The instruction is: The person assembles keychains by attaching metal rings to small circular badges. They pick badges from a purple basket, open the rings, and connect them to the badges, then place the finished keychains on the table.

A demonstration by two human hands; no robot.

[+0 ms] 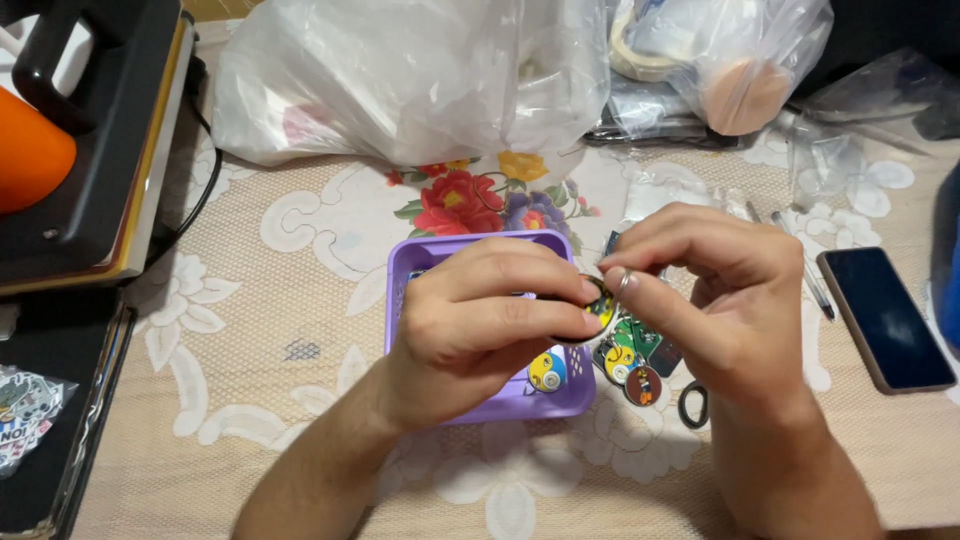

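My left hand (480, 320) pinches a small round printed charm (600, 305) between thumb and fingers, over a purple plastic basket (420, 260). My right hand (715, 290) meets it from the right and pinches a small metal ring (623, 281) against the charm's edge. Another round charm (547, 371) lies in the basket under my left hand. Several more round charms (630, 365) sit on the cloth just right of the basket, below my fingers.
A dark phone (885, 318) lies at the right. A black ring-shaped handle (692, 405) sits near my right wrist. Large white plastic bags (400, 75) fill the back. A black press machine (85, 150) stands at the left, with stickers (25, 410) below it.
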